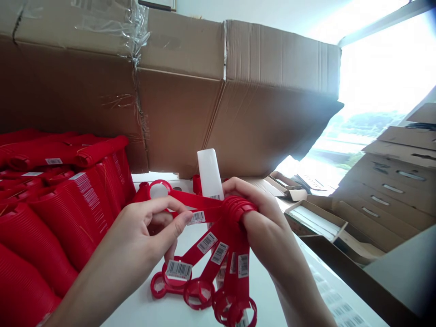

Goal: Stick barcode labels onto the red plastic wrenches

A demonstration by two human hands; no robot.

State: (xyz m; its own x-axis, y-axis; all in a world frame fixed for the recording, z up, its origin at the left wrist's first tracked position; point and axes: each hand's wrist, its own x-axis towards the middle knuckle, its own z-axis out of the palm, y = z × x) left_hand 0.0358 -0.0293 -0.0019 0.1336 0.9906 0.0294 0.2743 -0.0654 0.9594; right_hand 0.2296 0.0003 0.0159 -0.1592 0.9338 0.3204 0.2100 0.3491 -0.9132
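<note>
**Several red strips fan from your right hand as the left pinches one more**

Several red plastic strips [218, 254], each ending in a ring and carrying a white barcode sticker [178, 269], hang in a fan from your right hand [269, 222] above the white table [143, 309]. That hand is clenched around the stacked ends of the bundle, fingers curled over the top, with a white backing strip [210, 173] standing up just behind it. Your left hand [150, 231] pinches a single strip [185, 200] between thumb and forefinger, right at a sticker [196, 217], and holds it level toward the bundle; its ringed end points left. The lower rings of the fan rest on or just above the table surface; which cannot be told.

To your left, stacked red strips [51, 200] lie in dense rows, many with stickers showing. Large cardboard boxes [211, 95] wall off the far side, and flat cartons [391, 181] pile up to the right beside an open tray of white sheets [316, 218].

The risks, judged from this hold: the fan is loose at its lower end, so a slack right grip could let strips slide out and scatter. Your left fingertip sits on the fresh sticker, and pressure or a sideways drag there could wrinkle it or lift its edge. The backing strip stands close behind the bundle and could be knocked over as strips are added.
</note>
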